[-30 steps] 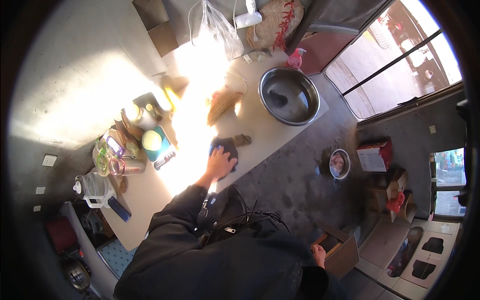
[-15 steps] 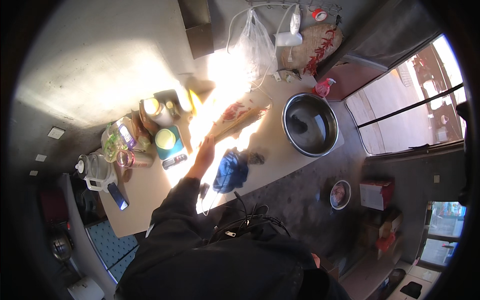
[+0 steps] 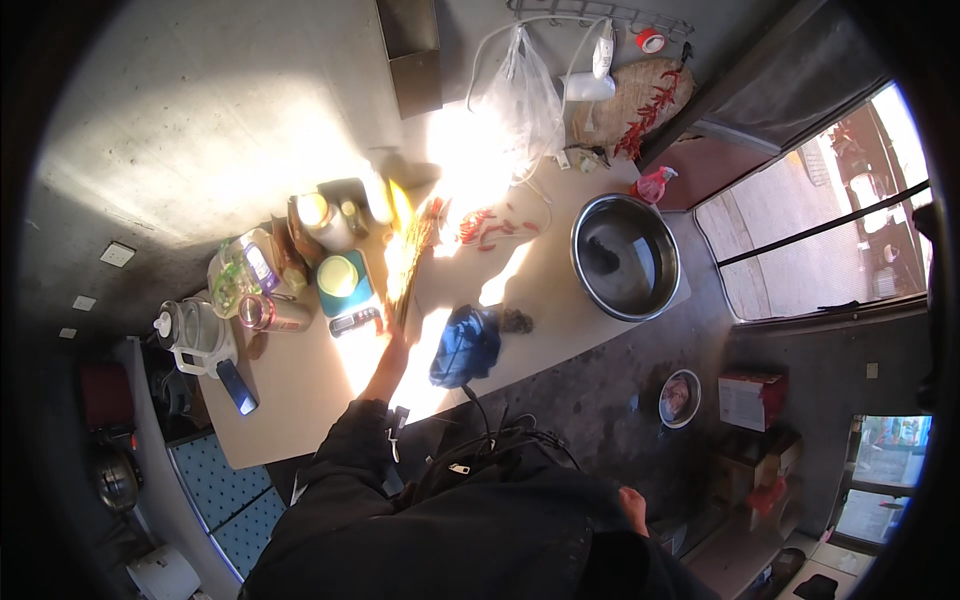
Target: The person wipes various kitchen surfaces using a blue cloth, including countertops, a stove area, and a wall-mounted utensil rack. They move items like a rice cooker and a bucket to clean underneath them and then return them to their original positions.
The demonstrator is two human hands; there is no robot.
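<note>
1. Near the middle of the worktop (image 3: 290, 420), the left hand (image 3: 393, 352) was closed around the narrow end of a broom (image 3: 407, 275), whose bristles pointed to the back edge.
2. Beyond the front edge, the right hand (image 3: 633, 508) showed only partly beside the dark jacket (image 3: 480, 530); I couldn't tell whether it was open or curled.
3. The scale (image 3: 355, 320) stood just beside the broom, so a wide swing, I judged, could knock it and tip the tub (image 3: 338, 276) on top.
4. Peppers (image 3: 485, 226) lay loose toward the back edge; a hard stroke might scatter them, perhaps into the basin (image 3: 593, 285) near the right end.
5. Glare washed out the surface around the hand and could hide stray bits.
6. The blue bundle (image 3: 467, 347) sat by the front edge, where a sleeve might drag it off.
7. A purple-and-white label (image 3: 262, 264) and a printed box (image 3: 752, 398) on the floor were too small to read; I made out no brand.
</note>
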